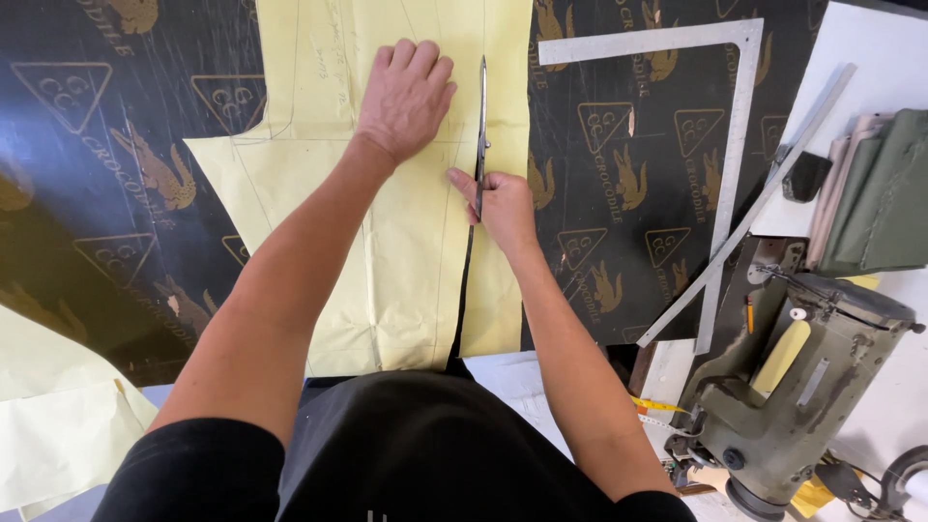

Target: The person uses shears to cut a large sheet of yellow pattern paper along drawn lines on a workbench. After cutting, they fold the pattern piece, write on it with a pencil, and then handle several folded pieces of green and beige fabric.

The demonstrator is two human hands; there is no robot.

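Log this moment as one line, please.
left hand: flat on yellow pattern paper | right hand: gripping scissors, cutting paper | L-square: right, untouched

Open dark cloth (116,193) leftward; steel square (735,145), long ruler (744,222) and sewing machine (793,387) crowding the right

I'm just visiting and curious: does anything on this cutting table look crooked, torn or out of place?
Nothing stands out. The left hand presses the yellow pattern paper flat while the right hand runs scissors along a straight cut.
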